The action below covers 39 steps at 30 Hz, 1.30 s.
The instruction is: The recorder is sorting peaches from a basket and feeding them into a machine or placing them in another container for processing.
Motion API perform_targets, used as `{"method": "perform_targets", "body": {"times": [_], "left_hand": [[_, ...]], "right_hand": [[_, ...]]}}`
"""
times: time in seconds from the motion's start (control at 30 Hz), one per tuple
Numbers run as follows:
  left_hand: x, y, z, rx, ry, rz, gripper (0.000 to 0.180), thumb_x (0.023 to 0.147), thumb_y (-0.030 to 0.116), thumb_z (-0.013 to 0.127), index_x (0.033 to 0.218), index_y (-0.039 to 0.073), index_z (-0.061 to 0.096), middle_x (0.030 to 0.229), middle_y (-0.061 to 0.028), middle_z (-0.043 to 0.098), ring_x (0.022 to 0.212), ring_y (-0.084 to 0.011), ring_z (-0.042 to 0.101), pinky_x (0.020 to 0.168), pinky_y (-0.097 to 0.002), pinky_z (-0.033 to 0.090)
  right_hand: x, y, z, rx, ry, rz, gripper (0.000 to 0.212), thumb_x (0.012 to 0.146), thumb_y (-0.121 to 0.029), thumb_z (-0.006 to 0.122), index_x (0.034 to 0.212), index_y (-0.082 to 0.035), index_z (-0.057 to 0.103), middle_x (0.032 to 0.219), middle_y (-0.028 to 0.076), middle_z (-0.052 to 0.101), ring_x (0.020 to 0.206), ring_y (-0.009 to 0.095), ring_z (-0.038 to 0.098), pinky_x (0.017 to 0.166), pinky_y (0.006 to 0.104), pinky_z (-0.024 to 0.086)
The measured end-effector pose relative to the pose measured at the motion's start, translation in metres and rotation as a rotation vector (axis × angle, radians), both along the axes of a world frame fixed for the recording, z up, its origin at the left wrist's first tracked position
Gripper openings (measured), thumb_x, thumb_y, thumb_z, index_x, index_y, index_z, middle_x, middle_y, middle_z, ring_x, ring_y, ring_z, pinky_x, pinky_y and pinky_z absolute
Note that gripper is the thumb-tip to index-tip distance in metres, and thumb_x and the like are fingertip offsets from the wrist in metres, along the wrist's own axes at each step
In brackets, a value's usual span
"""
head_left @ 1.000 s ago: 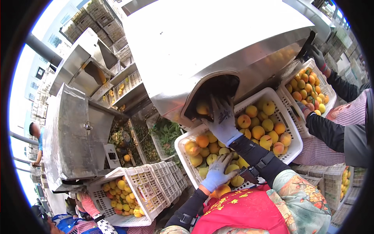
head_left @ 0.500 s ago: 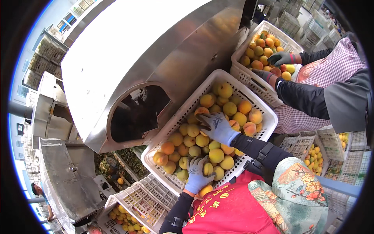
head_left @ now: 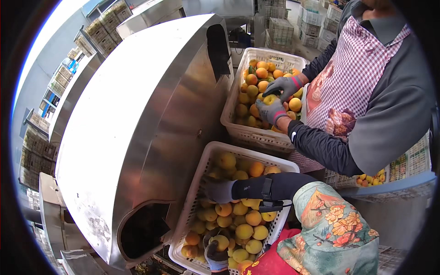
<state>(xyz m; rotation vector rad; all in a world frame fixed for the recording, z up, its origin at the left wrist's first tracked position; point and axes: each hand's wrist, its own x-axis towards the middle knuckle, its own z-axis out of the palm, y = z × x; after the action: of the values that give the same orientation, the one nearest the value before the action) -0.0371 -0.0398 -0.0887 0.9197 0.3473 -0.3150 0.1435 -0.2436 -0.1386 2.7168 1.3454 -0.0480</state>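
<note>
A white plastic crate [head_left: 250,147] full of yellow-orange peaches [head_left: 244,231] stands in front of me. At its near end my gloved left hand [head_left: 214,256] has its fingers curled round a peach [head_left: 220,242]. My right hand [head_left: 218,191], in a grey-blue glove, reaches across the peaches to the crate's left side. Shadow and blur hide its fingers, so whether it holds a fruit does not show.
A metal machine housing [head_left: 151,137] with a dark opening [head_left: 144,229] borders the crate on the left. Beyond, a co-worker in a checked apron [head_left: 353,64] handles peaches over a second white crate [head_left: 256,133]. Stacked crates [head_left: 280,32] stand farther back.
My view has swung toward the co-worker, so the crates appear lower and farther left. My right hand has moved from mid-crate to its left side. The co-worker's hands have come together round a peach.
</note>
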Motion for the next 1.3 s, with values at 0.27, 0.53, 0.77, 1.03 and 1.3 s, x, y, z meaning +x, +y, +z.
{"method": "perform_targets", "body": {"times": [0.27, 0.53, 0.77, 1.03, 1.3], "left_hand": [[0.055, -0.011, 0.003, 0.884, -0.698, -0.382, 0.045, 0.093, 0.011, 0.05, 0.136, -0.001, 0.043, 0.127, -0.0176, 0.056, 0.117, -0.0263, 0.055, 0.097, -0.035, 0.045], [0.054, 0.041, 0.021, 0.515, -0.646, -0.258, 0.05, 0.08, 0.008, 0.073, 0.127, 0.004, 0.056, 0.128, -0.0116, 0.057, 0.117, -0.0215, 0.055, 0.101, -0.0331, 0.043], [0.039, 0.057, 0.004, 0.547, -0.606, 0.106, 0.074, 0.074, -0.004, 0.075, 0.137, 0.004, 0.038, 0.128, -0.0139, 0.054, 0.114, -0.0226, 0.056, 0.096, -0.0345, 0.047], [0.022, 0.074, 0.02, -0.701, -0.017, 0.217, 0.068, 0.088, 0.048, 0.057, 0.129, -0.005, 0.048, 0.121, -0.0189, 0.058, 0.117, -0.0334, 0.053, 0.107, -0.0545, 0.035], [0.012, 0.079, 0.019, -0.592, -0.089, 0.223, 0.057, 0.087, 0.018, 0.054, 0.138, -0.004, 0.04, 0.13, -0.0179, 0.051, 0.124, -0.0319, 0.048, 0.11, -0.0559, 0.031]], "right_hand": [[-0.039, -0.012, 0.09, 0.484, 0.452, -0.45, 0.078, 0.071, -0.042, 0.071, 0.137, -0.008, 0.045, 0.118, 0.014, 0.061, 0.113, 0.033, 0.053, 0.102, 0.0451, 0.035], [-0.1, 0.046, 0.131, 1.038, 0.487, -0.408, 0.1, 0.064, -0.046, 0.081, 0.142, -0.002, 0.036, 0.116, 0.017, 0.059, 0.104, 0.031, 0.057, 0.097, 0.0413, 0.037], [-0.087, 0.097, 0.128, 0.98, 0.115, -0.413, 0.091, 0.062, -0.039, 0.08, 0.135, -0.002, 0.043, 0.12, 0.018, 0.057, 0.114, 0.036, 0.05, 0.102, 0.0477, 0.033], [-0.051, 0.142, 0.114, 0.928, -0.088, -0.465, 0.087, 0.062, -0.04, 0.081, 0.131, -0.001, 0.046, 0.129, 0.02, 0.049, 0.124, 0.041, 0.039, 0.107, 0.0523, 0.029], [-0.013, 0.168, 0.112, 0.844, -0.146, -0.482, 0.082, 0.067, -0.041, 0.079, 0.132, -0.003, 0.047, 0.127, 0.02, 0.052, 0.121, 0.041, 0.044, 0.105, 0.0518, 0.031]]}}
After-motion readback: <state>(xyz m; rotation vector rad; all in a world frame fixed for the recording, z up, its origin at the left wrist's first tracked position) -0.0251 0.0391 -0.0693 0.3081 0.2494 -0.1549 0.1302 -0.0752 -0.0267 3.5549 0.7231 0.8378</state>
